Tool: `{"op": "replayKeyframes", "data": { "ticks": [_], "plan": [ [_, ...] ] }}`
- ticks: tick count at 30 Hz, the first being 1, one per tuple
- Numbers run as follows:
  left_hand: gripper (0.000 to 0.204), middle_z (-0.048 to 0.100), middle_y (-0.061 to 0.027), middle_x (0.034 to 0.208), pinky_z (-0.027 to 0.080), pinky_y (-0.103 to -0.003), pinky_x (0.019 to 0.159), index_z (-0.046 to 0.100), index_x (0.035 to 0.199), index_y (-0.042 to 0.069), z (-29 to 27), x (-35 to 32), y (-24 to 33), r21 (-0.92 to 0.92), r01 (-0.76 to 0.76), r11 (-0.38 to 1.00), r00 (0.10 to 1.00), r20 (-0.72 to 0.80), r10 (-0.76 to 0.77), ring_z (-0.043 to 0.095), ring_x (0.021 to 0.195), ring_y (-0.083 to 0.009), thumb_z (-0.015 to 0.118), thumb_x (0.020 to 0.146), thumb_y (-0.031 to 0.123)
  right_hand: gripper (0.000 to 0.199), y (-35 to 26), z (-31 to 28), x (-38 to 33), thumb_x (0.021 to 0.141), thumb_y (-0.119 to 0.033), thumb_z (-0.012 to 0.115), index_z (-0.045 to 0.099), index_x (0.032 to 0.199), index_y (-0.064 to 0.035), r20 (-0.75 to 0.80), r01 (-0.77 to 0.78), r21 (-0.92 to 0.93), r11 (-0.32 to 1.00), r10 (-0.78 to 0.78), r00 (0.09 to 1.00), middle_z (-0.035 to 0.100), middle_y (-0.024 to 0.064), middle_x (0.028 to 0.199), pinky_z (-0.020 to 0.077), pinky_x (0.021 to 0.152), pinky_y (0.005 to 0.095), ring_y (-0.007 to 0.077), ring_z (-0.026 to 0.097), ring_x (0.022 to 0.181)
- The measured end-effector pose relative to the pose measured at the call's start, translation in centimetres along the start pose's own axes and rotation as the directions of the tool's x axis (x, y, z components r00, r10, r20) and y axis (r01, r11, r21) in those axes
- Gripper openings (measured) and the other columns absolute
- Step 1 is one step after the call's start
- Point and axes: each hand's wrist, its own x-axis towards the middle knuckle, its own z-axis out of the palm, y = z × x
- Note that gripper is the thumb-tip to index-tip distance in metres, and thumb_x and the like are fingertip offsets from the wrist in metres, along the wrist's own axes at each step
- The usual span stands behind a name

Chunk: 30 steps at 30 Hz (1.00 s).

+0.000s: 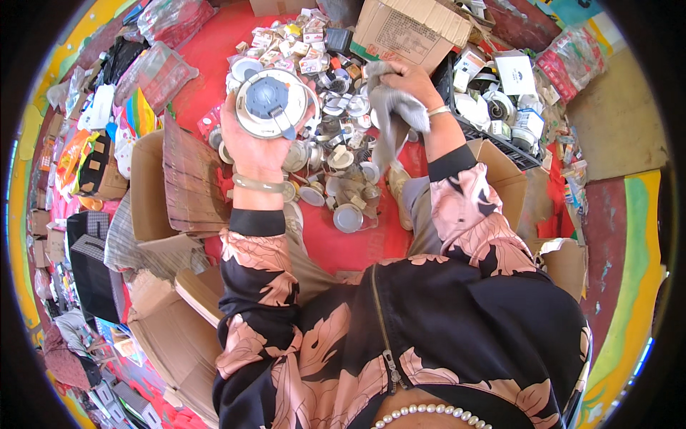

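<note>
A round white downlight (270,104) with a blue-grey back and spring clips rests in my left hand (251,154), whose fingers curl round its rim. My right hand (413,80) grips a crumpled grey cloth (391,118) that hangs down from the fingers. The two hands are apart, and the cloth does not touch the downlight. Beyond and beneath them spreads a heap of loose lamp fittings (348,217), mostly white and round, with small boxes (311,63) piled at its far end.
An open cardboard box (153,186) stands at my left, another (179,336) nearer me. A closed carton (407,36) sits behind the heap. To the right, a black crate (511,146) holds more fittings and boxes. Red sheeting (204,61) covers the floor.
</note>
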Motion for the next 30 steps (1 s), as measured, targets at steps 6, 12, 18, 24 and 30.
{"op": "replayKeyframes", "data": {
  "ticks": [6, 12, 18, 24, 30],
  "plan": [
    [0.056, 0.047, -0.0208, 0.124, 0.04, -0.056, 0.09, 0.043, 0.126, 0.003, -0.4, -0.4, -0.1, 0.061, -0.029, 0.998, 0.99, 0.138, 0.021, 0.045, 0.114, -0.0413, 0.034, 0.088, 0.043, 0.032, -7.4, 3.5, -2.7, 0.088, -0.019, 0.056, 0.053, 0.113, 0.0007, -0.019, -0.101, 0.724, 0.683, 0.166, 0.986, 0.06, 0.0052, 0.099, 0.0464, 0.078, 0.0251, 0.0136, 0.057, 0.088],
    [0.049, 0.056, -0.0144, 0.115, 0.044, -0.048, 0.089, 0.047, 0.121, 0.003, -0.8, -0.2, -1.6, 0.179, -0.018, 0.984, 0.999, 0.035, 0.012, 0.055, 0.104, -0.032, 0.036, 0.091, 0.04, 0.043, -7.5, 4.8, -3.5, 0.086, -0.004, 0.051, 0.043, 0.128, 0.0006, 0.282, -0.153, 0.61, 0.778, -0.033, 0.959, 0.055, 0.0057, 0.116, 0.04, 0.092, 0.0251, 0.0112, 0.052, 0.105],
    [0.04, 0.059, -0.0097, 0.107, 0.046, -0.039, 0.086, 0.05, 0.116, 0.005, -0.4, 0.2, -3.4, 0.268, 0.026, 0.963, 0.996, -0.092, -0.001, 0.058, 0.097, -0.0229, 0.042, 0.091, 0.036, 0.034, -5.5, 6.0, -3.2, 0.075, -0.005, 0.06, 0.056, 0.108, 0.0002, 0.068, 0.089, 0.189, 0.978, -0.103, 0.992, 0.063, 0.0078, 0.097, 0.0456, 0.078, 0.0258, 0.0127, 0.058, 0.087],
    [0.03, 0.06, -0.0074, 0.103, 0.049, -0.035, 0.081, 0.051, 0.111, 0.007, -1.2, 0.1, -3.6, 0.368, 0.133, 0.92, 0.987, -0.131, -0.091, 0.059, 0.093, -0.0198, 0.048, 0.091, 0.029, 0.03, -5.5, 5.9, -3.2, 0.074, -0.006, 0.062, 0.057, 0.103, 0.0005, -0.033, 0.238, 0.1, 0.966, -0.236, 0.971, 0.064, 0.01, 0.086, 0.0459, 0.075, 0.0272, 0.0154, 0.06, 0.08],
    [0.036, 0.06, -0.0068, 0.104, 0.048, -0.036, 0.083, 0.05, 0.115, 0.007, -1.3, 0.0, -3.4, 0.434, 0.168, 0.885, 0.983, -0.144, -0.116, 0.059, 0.095, -0.0192, 0.045, 0.092, 0.036, 0.021, -5.9, 5.2, -3.4, 0.077, -0.013, 0.06, 0.056, 0.093, -0.0015, 0.118, 0.22, -0.084, 0.972, -0.209, 0.971, 0.06, 0.0149, 0.078, 0.0448, 0.066, 0.0351, 0.0271, 0.059, 0.072]
  ]
}}
